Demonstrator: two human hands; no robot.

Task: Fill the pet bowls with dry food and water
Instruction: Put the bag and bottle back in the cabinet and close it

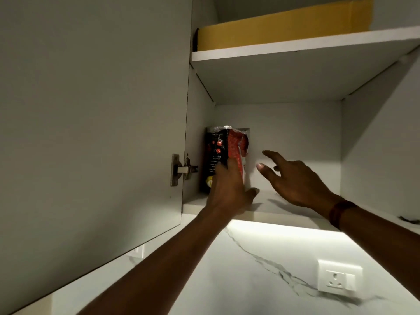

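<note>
Against the left wall of the open cupboard, on the lower shelf (284, 201), a black-and-red food bag (223, 153) stands upright. Left hand (229, 189) lies flat against its front, fingers together, not yet closed round it; right hand (295, 178) hovers beside, fingers spread, empty. Bag looks soft, crinkly, probably light: grip mid-body from both sides.

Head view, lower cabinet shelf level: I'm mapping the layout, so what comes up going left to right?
Open cabinet door → door hinge → black and red food bag → right hand → red wristband. The left hand overlaps the bag, so it is left out.
</note>
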